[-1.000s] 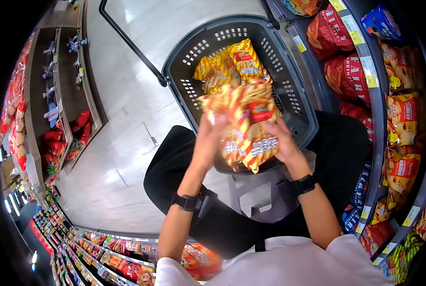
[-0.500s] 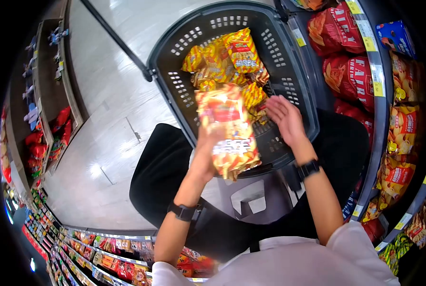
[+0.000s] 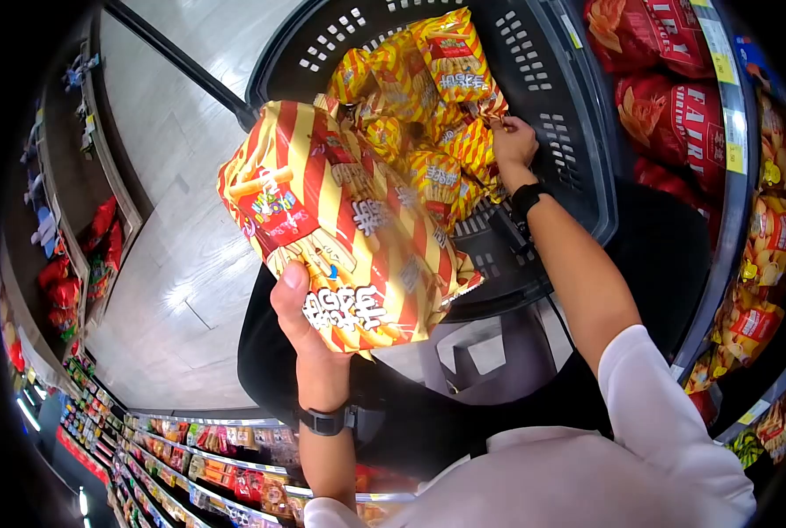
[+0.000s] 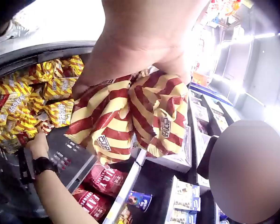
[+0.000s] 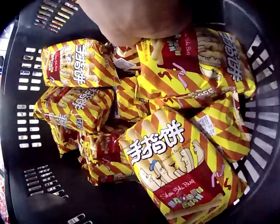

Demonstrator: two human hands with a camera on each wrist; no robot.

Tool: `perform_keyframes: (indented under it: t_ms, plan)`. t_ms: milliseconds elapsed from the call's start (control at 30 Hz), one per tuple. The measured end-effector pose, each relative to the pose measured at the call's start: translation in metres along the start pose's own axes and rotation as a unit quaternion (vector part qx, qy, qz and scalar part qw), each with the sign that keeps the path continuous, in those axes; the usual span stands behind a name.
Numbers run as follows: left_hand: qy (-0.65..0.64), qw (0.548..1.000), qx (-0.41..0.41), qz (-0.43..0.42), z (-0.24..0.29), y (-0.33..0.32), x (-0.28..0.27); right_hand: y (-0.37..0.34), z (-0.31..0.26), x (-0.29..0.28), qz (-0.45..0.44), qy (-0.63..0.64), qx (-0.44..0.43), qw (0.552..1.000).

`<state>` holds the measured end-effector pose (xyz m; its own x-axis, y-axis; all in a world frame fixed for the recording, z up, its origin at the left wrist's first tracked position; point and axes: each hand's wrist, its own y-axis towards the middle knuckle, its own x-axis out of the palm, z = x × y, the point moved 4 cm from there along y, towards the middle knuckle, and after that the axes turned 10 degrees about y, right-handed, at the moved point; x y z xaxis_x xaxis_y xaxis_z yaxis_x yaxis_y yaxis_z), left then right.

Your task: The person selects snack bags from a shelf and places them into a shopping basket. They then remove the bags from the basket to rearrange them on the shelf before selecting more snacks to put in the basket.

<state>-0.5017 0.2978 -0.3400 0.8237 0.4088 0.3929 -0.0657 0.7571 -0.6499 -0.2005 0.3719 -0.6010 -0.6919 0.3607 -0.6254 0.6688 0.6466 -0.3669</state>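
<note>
Two red-and-cream striped snack bags (image 3: 283, 207) (image 4: 158, 114) are gripped by my left hand (image 3: 309, 330) (image 4: 137, 42), raised over the near-left rim of the dark basket (image 3: 578, 220). Its thumb lies across the front bag. Inside the basket, my right hand (image 3: 514, 143) (image 4: 38, 144) reaches to the far-right part of a pile of yellow striped bags (image 3: 433, 180) (image 5: 172, 163). Its fingertips pinch the edge of a red-and-cream bag (image 4: 45, 126) (image 5: 126, 57), largely hidden among the yellow ones. The right wrist view shows only part of that hand (image 5: 130, 18), its fingertips hidden.
A shelf with red snack bags (image 3: 666, 114) stands close along the basket's right side. The basket's handle (image 3: 177, 57) extends to the upper left over pale floor (image 3: 173, 176). A grey stool (image 3: 490, 352) is beneath the basket's near edge, between the person's dark-clothed legs.
My left hand has lifted the striped bags nearer to the head camera and turned them. My right hand has let go of them and moved forward into the basket. The basket sits higher in view.
</note>
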Motion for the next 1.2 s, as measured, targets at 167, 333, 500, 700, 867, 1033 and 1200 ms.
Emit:
perform_keyframes:
  t_ms: [167,333,500,700,867,1033,1200]
  plan:
    - [0.022,0.999,0.002,-0.023,0.001,0.003,0.012,-0.008,-0.018,-0.014,-0.027,-0.026,-0.091,0.995]
    - [-0.023,0.999,0.022,-0.032,0.007,0.008,0.024,-0.036,-0.048,-0.066,-0.043,0.07,-0.22,0.972]
    - [0.008,0.997,0.035,-0.068,0.005,0.009,0.044,-0.067,-0.094,-0.152,-0.061,0.063,-0.215,0.973]
    - [-0.003,0.987,0.001,-0.16,-0.017,0.012,0.083,-0.098,-0.135,-0.279,-0.073,0.327,-0.186,0.924]
    - [0.049,0.975,-0.063,-0.208,-0.047,0.002,0.095,-0.156,-0.161,-0.367,-0.114,0.46,-0.037,0.88]
    - [0.162,0.943,0.123,-0.264,-0.054,-0.059,0.161,-0.177,-0.131,-0.419,-0.03,0.402,0.011,0.915]
    - [0.196,0.94,0.158,-0.232,-0.059,-0.091,0.16,-0.206,-0.149,-0.462,-0.281,0.543,-0.008,0.792]
